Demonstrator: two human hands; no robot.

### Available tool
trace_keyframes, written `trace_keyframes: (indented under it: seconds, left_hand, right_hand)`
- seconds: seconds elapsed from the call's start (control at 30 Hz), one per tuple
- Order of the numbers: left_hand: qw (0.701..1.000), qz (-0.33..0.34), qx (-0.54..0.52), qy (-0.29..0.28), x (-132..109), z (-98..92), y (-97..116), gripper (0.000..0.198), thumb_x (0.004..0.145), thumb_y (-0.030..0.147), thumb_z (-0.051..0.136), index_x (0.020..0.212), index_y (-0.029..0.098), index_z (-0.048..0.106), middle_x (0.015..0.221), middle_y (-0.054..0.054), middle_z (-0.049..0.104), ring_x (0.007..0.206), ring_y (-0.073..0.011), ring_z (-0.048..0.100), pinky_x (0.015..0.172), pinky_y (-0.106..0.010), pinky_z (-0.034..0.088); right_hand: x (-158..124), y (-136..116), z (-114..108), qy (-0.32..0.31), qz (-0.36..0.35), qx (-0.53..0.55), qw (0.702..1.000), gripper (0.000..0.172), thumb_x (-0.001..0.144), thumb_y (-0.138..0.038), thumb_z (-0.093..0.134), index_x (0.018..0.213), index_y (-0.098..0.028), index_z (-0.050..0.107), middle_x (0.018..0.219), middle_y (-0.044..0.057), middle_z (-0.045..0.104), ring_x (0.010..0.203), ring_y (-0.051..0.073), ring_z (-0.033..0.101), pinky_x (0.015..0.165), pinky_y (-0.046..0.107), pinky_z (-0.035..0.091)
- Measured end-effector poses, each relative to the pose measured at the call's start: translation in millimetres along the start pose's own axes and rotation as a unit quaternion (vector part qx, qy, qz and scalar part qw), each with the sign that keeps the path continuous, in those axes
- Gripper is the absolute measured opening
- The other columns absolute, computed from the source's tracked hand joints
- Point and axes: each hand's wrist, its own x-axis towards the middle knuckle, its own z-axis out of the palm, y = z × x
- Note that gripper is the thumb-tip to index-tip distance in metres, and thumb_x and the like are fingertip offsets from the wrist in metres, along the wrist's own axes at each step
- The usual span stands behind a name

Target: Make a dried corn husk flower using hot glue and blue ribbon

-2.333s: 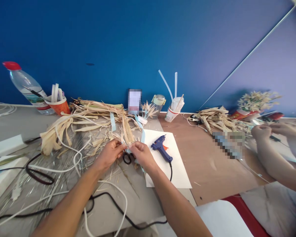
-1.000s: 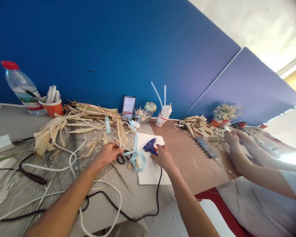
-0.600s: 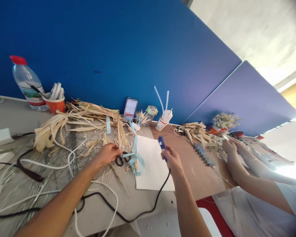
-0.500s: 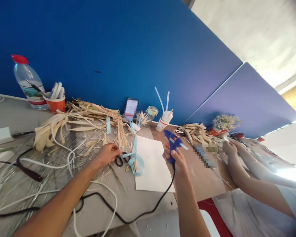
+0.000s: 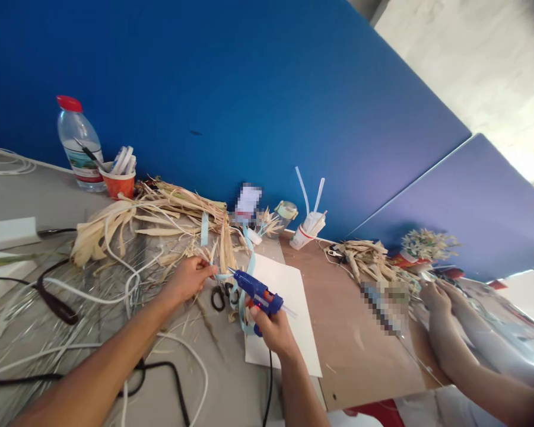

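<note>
My right hand is wrapped round the handle of a blue hot glue gun, its nozzle pointing left. A clear glue stick pokes out of the gun's rear. My left hand pinches the end of a light blue ribbon just left of the nozzle tip; I cannot tell whether the nozzle touches it. More of the ribbon hangs behind and below the gun. Black-handled scissors lie beneath, partly hidden. A white sheet of paper lies under the glue gun.
Dried corn husks are heaped along the blue partition. A water bottle, an orange paper cup and a cup with glue sticks stand behind. White cables cross the left side. A co-worker's hands are at right.
My right hand has brought the glue gun left and turned its nozzle toward my left hand. My left hand still pinches the ribbon. The camera view has shifted slightly.
</note>
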Motion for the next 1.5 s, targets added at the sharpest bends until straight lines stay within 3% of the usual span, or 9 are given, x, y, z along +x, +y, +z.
trace_keyframes:
  seconds: [0.13,0.37,0.83,1.5]
  left_hand:
    - [0.999,0.003,0.031,0.02,2,-2.3,1,0.023,0.064,0.04,0.063,0.063,0.019,0.052,0.046,0.007,0.048,0.035,-0.0094,0.039,0.039,-0.023,0.027]
    - [0.999,-0.007,0.047,0.023,1,-1.5,1,0.018,0.068,0.035,0.06,0.064,0.02,0.053,0.05,0.006,0.05,0.037,-0.0095,0.04,0.04,-0.023,0.028]
    - [0.998,0.002,0.055,0.002,0,-0.7,0,0.019,0.067,0.036,0.061,0.064,0.019,0.053,0.05,0.005,0.049,0.036,-0.0096,0.04,0.039,-0.023,0.028]
    - [0.999,0.009,0.05,0.007,0,0.1,-1,0.022,0.062,0.039,0.063,0.063,0.018,0.055,0.052,0.003,0.055,0.037,-0.01,0.041,0.04,-0.024,0.029]
  right_hand:
    - [1,1,4,-0.019,-0.023,-0.049,0.998,0.022,0.083,-0.038,0.053,0.083,-0.017,0.06,0.069,0.001,0.055,0.058,0.012,0.048,0.055,0.024,0.042]
    - [0,3,7,-0.028,-0.045,-0.122,0.991,0.016,0.082,-0.033,0.055,0.081,-0.018,0.059,0.072,0.002,0.058,0.066,0.015,0.052,0.061,0.026,0.043]
    - [4,3,10,-0.017,-0.039,-0.172,0.984,0.019,0.082,-0.035,0.055,0.074,-0.018,0.057,0.069,0.001,0.055,0.064,0.014,0.049,0.06,0.025,0.042]
    - [4,4,11,-0.021,-0.024,-0.18,0.983,0.018,0.082,-0.033,0.054,0.082,-0.016,0.061,0.072,0.002,0.057,0.065,0.016,0.048,0.062,0.027,0.042]
